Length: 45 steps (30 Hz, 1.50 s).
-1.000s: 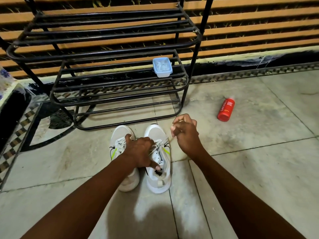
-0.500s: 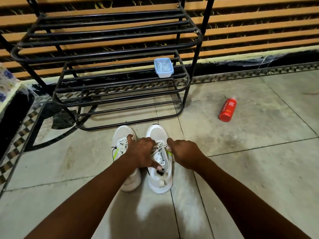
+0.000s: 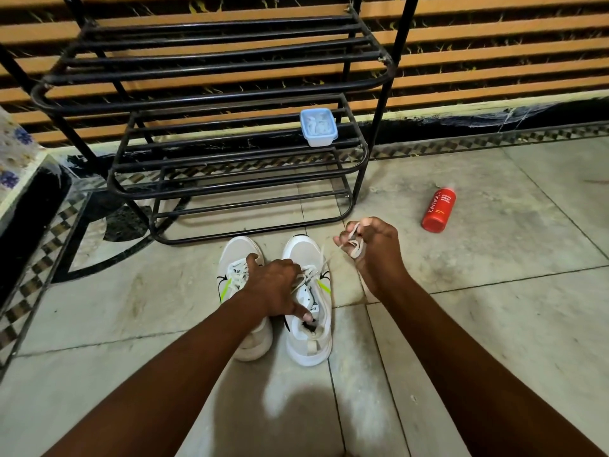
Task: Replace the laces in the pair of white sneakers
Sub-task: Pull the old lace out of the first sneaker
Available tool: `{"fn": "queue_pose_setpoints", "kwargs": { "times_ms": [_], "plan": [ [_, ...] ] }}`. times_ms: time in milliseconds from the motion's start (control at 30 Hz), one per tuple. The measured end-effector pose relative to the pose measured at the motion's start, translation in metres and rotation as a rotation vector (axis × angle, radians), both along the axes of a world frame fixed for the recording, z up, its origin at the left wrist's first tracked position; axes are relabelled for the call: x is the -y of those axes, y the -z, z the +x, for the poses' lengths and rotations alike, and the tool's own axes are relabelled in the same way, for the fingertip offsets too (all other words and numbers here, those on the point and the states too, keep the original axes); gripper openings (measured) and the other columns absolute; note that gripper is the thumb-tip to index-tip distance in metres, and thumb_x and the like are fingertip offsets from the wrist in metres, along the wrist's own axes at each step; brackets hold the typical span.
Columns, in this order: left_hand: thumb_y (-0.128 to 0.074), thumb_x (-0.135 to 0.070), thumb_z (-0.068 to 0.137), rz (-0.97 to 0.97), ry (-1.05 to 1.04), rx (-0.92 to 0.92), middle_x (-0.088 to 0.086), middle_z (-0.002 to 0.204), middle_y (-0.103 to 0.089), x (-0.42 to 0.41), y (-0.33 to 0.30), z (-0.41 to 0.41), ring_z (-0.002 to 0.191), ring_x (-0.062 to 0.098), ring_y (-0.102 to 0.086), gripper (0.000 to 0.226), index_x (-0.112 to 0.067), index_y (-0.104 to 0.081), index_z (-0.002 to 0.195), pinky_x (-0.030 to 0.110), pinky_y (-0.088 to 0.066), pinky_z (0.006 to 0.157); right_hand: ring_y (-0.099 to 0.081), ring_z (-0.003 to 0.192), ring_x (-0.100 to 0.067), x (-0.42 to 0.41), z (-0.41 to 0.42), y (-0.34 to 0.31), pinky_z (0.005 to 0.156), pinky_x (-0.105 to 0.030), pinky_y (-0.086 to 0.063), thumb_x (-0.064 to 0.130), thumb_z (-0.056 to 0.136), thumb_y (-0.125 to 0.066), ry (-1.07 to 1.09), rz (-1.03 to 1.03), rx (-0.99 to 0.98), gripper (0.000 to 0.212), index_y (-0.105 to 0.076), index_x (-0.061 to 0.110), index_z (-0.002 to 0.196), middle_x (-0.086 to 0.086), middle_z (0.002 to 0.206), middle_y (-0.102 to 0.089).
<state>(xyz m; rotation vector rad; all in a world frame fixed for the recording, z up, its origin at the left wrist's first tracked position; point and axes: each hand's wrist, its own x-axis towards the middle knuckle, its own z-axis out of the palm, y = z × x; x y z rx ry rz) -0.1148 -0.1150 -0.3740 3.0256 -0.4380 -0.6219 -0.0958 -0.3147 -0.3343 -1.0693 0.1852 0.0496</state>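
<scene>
From the head view, two white sneakers stand side by side on the tiled floor (image 3: 461, 324), toes toward a black metal shoe rack (image 3: 230, 179). The left hand (image 3: 275, 286) rests on the right sneaker (image 3: 308, 301), palm down over its laces, fingers curled along the tongue with one fingertip at the collar opening; it pins the shoe in place. The left sneaker (image 3: 239, 268) sits just beside it, touching the left wrist, still fully laced.

The right hand (image 3: 372, 249) is raised to the right of the right sneaker's toe, its fingers (image 3: 342, 242) clenched on the lace (image 3: 356, 247), gathered into a small loop between thumb and fingers. From there a thin strand runs down and to the left into the upper eyelets under the left hand, looking taut.

The strand's long axis runs diagonally from the eyelets up to the right hand, so further pulling is likely to go along that line, away from the shoe. The right hand is the nearer one to the free end; the left looks set to hold the sneaker down.

A blue lidded container (image 3: 318, 127) sits on the rack's middle shelf, and a red bottle (image 3: 440, 210) lies on the floor to the right, well apart.
</scene>
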Motion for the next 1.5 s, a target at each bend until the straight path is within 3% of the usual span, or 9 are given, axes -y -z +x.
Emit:
{"fn": "queue_pose_setpoints", "kwargs": {
  "times_ms": [200,367,667,867,1000,1100,1267,1400,1500],
  "plan": [
    [-0.07,-0.089,0.057,0.005,0.003,-0.008,-0.01,0.133,-0.058,0.0,0.001,0.001,0.132,0.018,-0.05,0.1,-0.029,-0.054,0.135,0.06,-0.016,0.107,-0.056,0.064,-0.017,0.033,-0.005,0.042,0.062,-0.034,-0.046,0.014,0.103,-0.051,-0.443,-1.222,0.448,0.013,-0.05,0.012,0.09,-0.002,0.077,-0.065],
    [-0.07,-0.089,0.058,0.006,0.004,-0.014,-0.009,0.134,-0.058,0.0,0.0,0.001,0.133,0.019,-0.049,0.1,-0.028,-0.053,0.136,0.061,-0.016,0.109,-0.06,0.083,-0.03,0.024,-0.014,0.065,0.073,-0.04,-0.05,0.015,0.094,-0.052,-0.711,-1.541,0.68,0.013,-0.058,0.012,0.106,-0.01,0.093,-0.067],
    [-0.07,-0.091,0.054,0.01,0.009,0.003,-0.01,0.125,-0.061,0.0,0.002,0.002,0.127,0.019,-0.055,0.095,-0.029,-0.057,0.125,0.059,-0.019,0.104,-0.058,0.079,-0.025,0.019,-0.001,0.021,0.07,-0.035,-0.048,-0.007,0.075,-0.059,-0.131,-1.2,0.403,0.028,-0.071,0.018,0.072,0.016,0.065,-0.058],
    [-0.071,-0.09,0.055,0.0,0.012,0.011,-0.009,0.127,-0.062,-0.001,0.004,0.003,0.127,0.019,-0.054,0.097,-0.028,-0.056,0.128,0.058,-0.018,0.104,-0.072,0.093,-0.025,0.034,0.001,0.003,0.072,-0.035,-0.051,-0.014,0.087,-0.047,-0.025,-0.334,0.097,0.028,-0.058,0.002,0.066,-0.01,0.057,-0.057],
    [-0.07,-0.091,0.054,-0.003,0.01,0.012,-0.009,0.125,-0.061,-0.002,0.005,0.002,0.127,0.019,-0.054,0.097,-0.028,-0.056,0.127,0.059,-0.019,0.105,-0.06,0.064,-0.027,0.016,-0.008,0.006,0.063,-0.036,-0.054,-0.02,0.088,-0.035,-0.065,0.03,-0.01,0.03,-0.051,0.0,0.071,-0.011,0.055,-0.043],
    [-0.07,-0.092,0.053,-0.005,0.008,0.004,-0.009,0.127,-0.061,-0.002,0.005,0.002,0.127,0.019,-0.054,0.1,-0.028,-0.056,0.129,0.059,-0.019,0.105,-0.039,0.054,-0.016,0.016,-0.003,0.017,0.053,-0.025,-0.032,-0.015,0.094,-0.035,-0.164,-0.159,0.043,0.031,-0.046,0.005,0.072,-0.007,0.062,-0.037],
    [-0.07,-0.09,0.055,0.006,0.015,0.003,-0.008,0.127,-0.061,-0.001,0.004,0.002,0.128,0.02,-0.053,0.097,-0.028,-0.056,0.129,0.06,-0.019,0.105,-0.05,0.065,-0.018,0.03,0.007,0.05,0.062,-0.031,-0.04,0.007,0.091,-0.059,-0.487,-1.264,0.511,0.018,-0.053,0.02,0.079,0.004,0.074,-0.053],
    [-0.07,-0.09,0.055,-0.002,0.007,0.0,-0.008,0.129,-0.06,-0.001,0.004,0.001,0.13,0.02,-0.052,0.099,-0.028,-0.055,0.13,0.06,-0.018,0.105,-0.058,0.093,-0.018,0.022,-0.004,0.064,0.083,-0.025,-0.043,0.02,0.084,-0.074,-0.75,-1.402,0.564,0.033,-0.065,0.018,0.116,-0.001,0.106,-0.062],
    [-0.07,-0.091,0.054,-0.009,0.0,-0.012,-0.009,0.13,-0.06,-0.001,0.003,0.002,0.131,0.019,-0.051,0.099,-0.029,-0.055,0.13,0.06,-0.017,0.107,-0.061,0.092,-0.025,0.014,-0.008,0.066,0.088,-0.027,-0.039,0.024,0.084,-0.077,-0.695,-1.425,0.615,0.032,-0.071,0.01,0.111,-0.005,0.099,-0.071]
  ]
}}
